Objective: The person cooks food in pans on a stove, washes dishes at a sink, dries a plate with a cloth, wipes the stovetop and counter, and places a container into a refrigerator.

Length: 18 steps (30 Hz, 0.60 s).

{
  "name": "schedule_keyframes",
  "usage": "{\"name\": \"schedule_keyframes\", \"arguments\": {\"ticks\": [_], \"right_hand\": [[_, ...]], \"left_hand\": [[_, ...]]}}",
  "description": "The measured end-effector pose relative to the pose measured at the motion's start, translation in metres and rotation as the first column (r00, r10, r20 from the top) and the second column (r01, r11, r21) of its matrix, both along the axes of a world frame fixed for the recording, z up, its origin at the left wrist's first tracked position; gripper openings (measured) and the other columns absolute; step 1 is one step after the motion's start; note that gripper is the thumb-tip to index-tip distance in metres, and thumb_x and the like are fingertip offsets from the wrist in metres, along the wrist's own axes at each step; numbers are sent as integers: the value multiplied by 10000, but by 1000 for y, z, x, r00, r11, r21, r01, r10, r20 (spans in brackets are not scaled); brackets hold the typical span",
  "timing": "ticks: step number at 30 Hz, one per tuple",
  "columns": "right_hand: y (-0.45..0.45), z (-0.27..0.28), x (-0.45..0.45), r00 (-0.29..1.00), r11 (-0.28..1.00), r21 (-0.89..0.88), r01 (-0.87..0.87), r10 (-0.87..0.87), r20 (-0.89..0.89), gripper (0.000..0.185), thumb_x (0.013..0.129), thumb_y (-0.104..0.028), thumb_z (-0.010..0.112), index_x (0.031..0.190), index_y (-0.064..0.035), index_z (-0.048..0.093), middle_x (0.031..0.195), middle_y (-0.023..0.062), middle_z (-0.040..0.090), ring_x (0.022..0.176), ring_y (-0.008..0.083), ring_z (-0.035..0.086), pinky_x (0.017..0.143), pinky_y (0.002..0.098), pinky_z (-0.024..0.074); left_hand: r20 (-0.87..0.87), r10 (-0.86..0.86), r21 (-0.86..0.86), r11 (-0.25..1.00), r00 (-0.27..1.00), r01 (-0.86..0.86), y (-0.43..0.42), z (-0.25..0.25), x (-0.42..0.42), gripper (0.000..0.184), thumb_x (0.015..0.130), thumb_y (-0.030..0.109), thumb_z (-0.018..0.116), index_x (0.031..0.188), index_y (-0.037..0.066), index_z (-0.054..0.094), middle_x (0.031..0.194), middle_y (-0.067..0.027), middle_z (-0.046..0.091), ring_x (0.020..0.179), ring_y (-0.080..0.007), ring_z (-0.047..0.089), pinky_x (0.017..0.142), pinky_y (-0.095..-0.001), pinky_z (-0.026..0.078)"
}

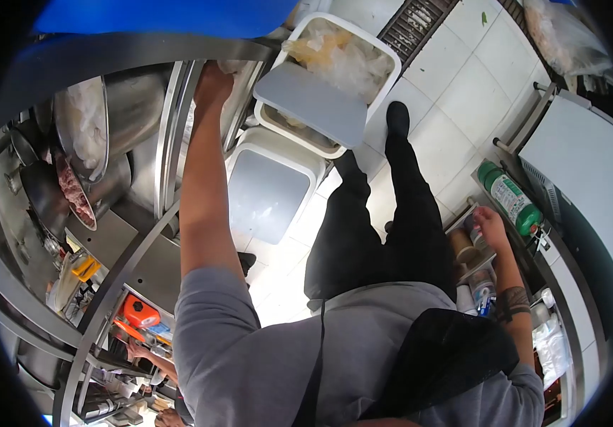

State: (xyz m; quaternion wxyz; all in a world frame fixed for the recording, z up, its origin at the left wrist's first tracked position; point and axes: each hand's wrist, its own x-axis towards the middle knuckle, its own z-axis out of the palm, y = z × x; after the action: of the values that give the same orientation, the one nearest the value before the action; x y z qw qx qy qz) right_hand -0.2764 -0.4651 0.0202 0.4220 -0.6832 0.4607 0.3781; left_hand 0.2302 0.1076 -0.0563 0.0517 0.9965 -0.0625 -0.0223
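Note:
My left hand [214, 84] reaches far forward into a metal-framed compartment at the upper left. Its fingers are hidden beneath the dark steel edge [199, 51], and a scrap of clear plastic shows beside it. At the right, my right hand [490, 226] hangs low with loosely curled fingers. No object shows in it. Just beside that hand is a shelf with brown and clear containers [466, 249], and a green cylinder [509, 196] lies a little farther off.
A white bin [384, 82] holding plastic bags, its grey lid [310, 103] partly across, stands near my feet. Another grey-lidded bin [271, 188] adjoins it. Steel bowls [132, 107] and reddish meat [75, 188] are at the left. Another person's hand [138, 349] is at the lower left.

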Motion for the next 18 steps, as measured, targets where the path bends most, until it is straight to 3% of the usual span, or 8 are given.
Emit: {"name": "schedule_keyframes", "arguments": {"ticks": [1, 4, 7, 10, 13, 14, 16, 18], "right_hand": [[-2, -3, 0, 999, 1000, 16, -25, 25, -22, 174, 957, -211, 595, 1058, -75, 635, 857, 2, 638, 707, 95, 599, 579, 256, 467], [-3, -7, 3, 999, 1000, 31, -1, 3, -37, 188, 957, -212, 598, 1074, -71, 638, 864, 6, 641, 714, 98, 602, 584, 257, 473], [-1, -12, 4, 1000, 999, 25, -27, 27, -12, 206, 956, -213, 598, 1095, -66, 638, 863, 7, 642, 720, 101, 606, 591, 258, 480], [4, -9, 8, 999, 999, 22, -45, 45, -17, 219, 955, -213, 598, 1108, -63, 638, 866, 7, 643, 719, 105, 608, 597, 260, 487], [4, -6, 8, 999, 999, 32, -20, 21, -36, 217, 953, -212, 601, 1103, -58, 636, 862, 8, 645, 718, 105, 608, 596, 260, 487], [4, -6, 7, 999, 999, 34, -16, 17, -35, 217, 953, -212, 601, 1103, -58, 636, 862, 8, 645, 718, 105, 608, 596, 260, 487], [3, -5, 4, 999, 1000, 20, -17, 18, -32, 214, 952, -209, 604, 1098, -56, 634, 849, 11, 643, 716, 107, 609, 596, 261, 486], [3, -7, 1, 1000, 1000, 17, -17, 17, -24, 213, 951, -210, 603, 1097, -56, 633, 846, 11, 643, 716, 106, 609, 598, 261, 485]], "left_hand": [[1, -36, 23, 999, 999, 36, 0, 4, -2, 493, 767, 282, 756, 1171, 22, 646, 1144, -234, 676, 1101, -396, 640, 926, -450, 505], [-12, -98, -341, 936, 995, 89, -3, 7, 7, 456, 769, 236, 743, 1152, 12, 636, 1126, -239, 680, 1088, -403, 643, 903, -430, 508], [-204, 102, -483, 854, 974, -190, -12, 16, 5, 497, 755, 245, 746, 1174, 10, 618, 1130, -233, 679, 1069, -392, 652, 878, -429, 510], [-356, 108, -230, 953, 928, -199, 3, -12, 23, 548, 781, 302, 729, 1221, 5, 594, 1164, -212, 670, 1073, -360, 650, 874, -441, 512], [-198, 153, -90, 981, 968, -174, 26, -41, 18, 515, 858, 345, 632, 1224, -16, 604, 1176, -218, 667, 1079, -359, 646, 872, -464, 510], [-317, 319, -487, 753, 893, -442, 31, -41, 10, 510, 884, 339, 578, 1243, -24, 593, 1203, -232, 653, 1103, -376, 635, 884, -479, 501], [-490, 383, -727, 317, 783, -610, 52, -63, 5, 509, 911, 333, 525, 1262, -32, 583, 1231, -247, 640, 1126, -393, 623, 895, -494, 493], [-386, 443, -491, 644, 809, -587, 83, -89, 9, 554, 930, 360, 520, 1333, -20, 533, 1151, -217, 677, 1083, -363, 644, 828, -447, 524]]}}
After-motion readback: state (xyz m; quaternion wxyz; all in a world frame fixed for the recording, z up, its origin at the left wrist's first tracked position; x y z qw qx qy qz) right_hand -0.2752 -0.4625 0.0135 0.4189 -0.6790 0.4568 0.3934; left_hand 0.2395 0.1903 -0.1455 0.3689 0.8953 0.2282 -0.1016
